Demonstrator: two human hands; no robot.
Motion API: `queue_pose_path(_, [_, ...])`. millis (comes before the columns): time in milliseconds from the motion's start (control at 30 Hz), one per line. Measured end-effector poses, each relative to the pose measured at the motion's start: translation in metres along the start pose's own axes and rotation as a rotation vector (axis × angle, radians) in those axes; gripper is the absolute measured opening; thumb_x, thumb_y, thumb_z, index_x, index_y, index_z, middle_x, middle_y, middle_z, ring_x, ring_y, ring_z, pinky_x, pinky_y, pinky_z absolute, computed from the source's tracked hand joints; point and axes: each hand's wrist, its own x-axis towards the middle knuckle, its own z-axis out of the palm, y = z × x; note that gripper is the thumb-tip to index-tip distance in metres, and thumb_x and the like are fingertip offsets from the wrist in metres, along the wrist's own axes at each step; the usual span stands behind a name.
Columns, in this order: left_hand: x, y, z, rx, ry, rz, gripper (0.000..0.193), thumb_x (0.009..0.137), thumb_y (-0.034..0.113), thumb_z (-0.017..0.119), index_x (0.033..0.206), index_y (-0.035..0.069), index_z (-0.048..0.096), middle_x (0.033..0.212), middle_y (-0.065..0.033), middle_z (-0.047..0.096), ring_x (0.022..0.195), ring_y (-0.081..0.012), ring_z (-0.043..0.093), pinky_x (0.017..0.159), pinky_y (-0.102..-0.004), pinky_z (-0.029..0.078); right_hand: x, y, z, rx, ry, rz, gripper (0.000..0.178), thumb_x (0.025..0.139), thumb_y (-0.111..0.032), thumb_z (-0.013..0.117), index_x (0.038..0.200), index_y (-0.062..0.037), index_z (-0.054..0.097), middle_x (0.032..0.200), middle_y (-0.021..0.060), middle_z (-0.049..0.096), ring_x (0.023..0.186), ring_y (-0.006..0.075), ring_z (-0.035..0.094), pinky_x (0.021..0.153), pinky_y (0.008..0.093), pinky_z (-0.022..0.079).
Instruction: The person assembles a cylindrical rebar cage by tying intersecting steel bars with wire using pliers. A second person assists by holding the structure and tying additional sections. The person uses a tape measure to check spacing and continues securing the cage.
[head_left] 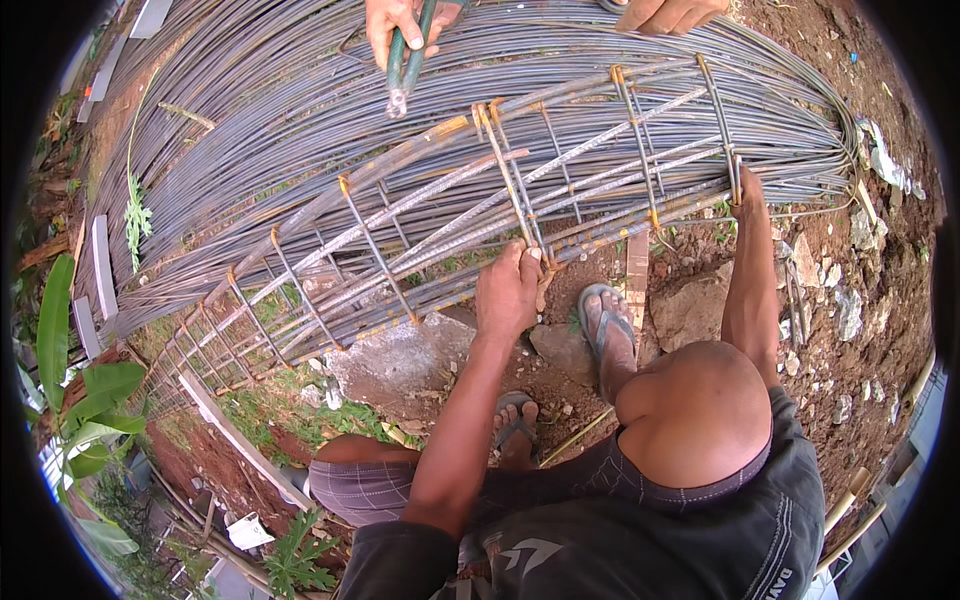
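A long rebar cage (385,205) with rusty square stirrups slants across the view, from low at the left to high at the right. My left hand (508,290) is closed on the cage's near lower bar, beside a pair of stirrups near the middle. My right hand (748,192) grips the cage's lower corner at its right end, next to the last stirrup. Beyond the cage, another person's hand (395,28) holds a green two-legged hand tool (397,82), its worn metal end pointing down. That person's other hand (672,14) is partly cut off at the top edge.
A large coil of steel rods (290,75) lies under and behind the cage. Flat stones (690,308) and rubble surround my sandalled feet (610,325). A wooden strip (245,438) and leafy plants (95,405) are at the lower left.
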Motion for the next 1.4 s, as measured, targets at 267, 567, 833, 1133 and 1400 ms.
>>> queue_pose_path(267, [0.007,-0.006,-0.002,-0.045,0.061,0.071,0.027,0.091,0.025,0.055,0.101,0.001,0.062,0.079,-0.0200,0.064,0.073,-0.0381,0.063,0.067,-0.0427,0.048,0.001,-0.006,0.008,-0.087,0.010,0.044,0.028,0.095,-0.036,0.052,0.097,-0.0127,0.066,0.073,0.0028,0.058,0.060,0.0135,0.051,0.052,0.0292,0.041])
queue_pose_path(567, [0.003,-0.011,-0.010,0.052,-0.084,0.066,0.031,0.091,0.031,0.057,0.104,0.002,0.060,0.083,-0.0199,0.066,0.078,-0.0390,0.063,0.071,-0.0444,0.047,0.001,-0.002,-0.001,-0.263,-0.034,0.089,0.039,0.097,-0.042,0.048,0.116,-0.0098,0.061,0.081,0.0049,0.056,0.070,0.0163,0.054,0.057,0.0333,0.045])
queue_pose_path(833, [0.009,-0.010,-0.013,-0.102,-0.087,-0.014,0.032,0.091,0.029,0.059,0.104,0.000,0.060,0.089,-0.0192,0.066,0.079,-0.0356,0.063,0.074,-0.0430,0.048,0.028,0.025,-0.002,-0.101,-0.162,-0.052,0.044,0.097,-0.040,0.048,0.126,-0.0078,0.053,0.103,0.0089,0.062,0.090,0.0203,0.056,0.079,0.0374,0.046])
queue_pose_path(1133, [0.094,0.037,-0.099,0.129,0.445,0.460,0.018,0.089,0.018,0.060,0.093,0.004,0.069,0.088,-0.0164,0.069,0.072,-0.0312,0.065,0.070,-0.0433,0.049,-0.184,-0.087,0.043,-1.035,0.056,-0.540,0.043,0.096,-0.043,0.049,0.094,-0.0027,0.065,0.074,0.0144,0.065,0.068,0.0276,0.063,0.063,0.0406,0.048])
queue_pose_path(1400, [0.189,0.016,-0.123,0.576,-0.269,0.034,0.062,0.097,0.051,0.021,0.114,0.006,0.061,0.115,-0.0182,0.063,0.106,-0.0393,0.059,0.092,-0.0476,0.045,-0.289,-0.073,0.250,-1.021,-0.466,-1.176,0.041,0.085,-0.034,0.066,0.108,-0.0009,0.057,0.081,0.0184,0.067,0.075,0.0346,0.066,0.064,0.0455,0.050])
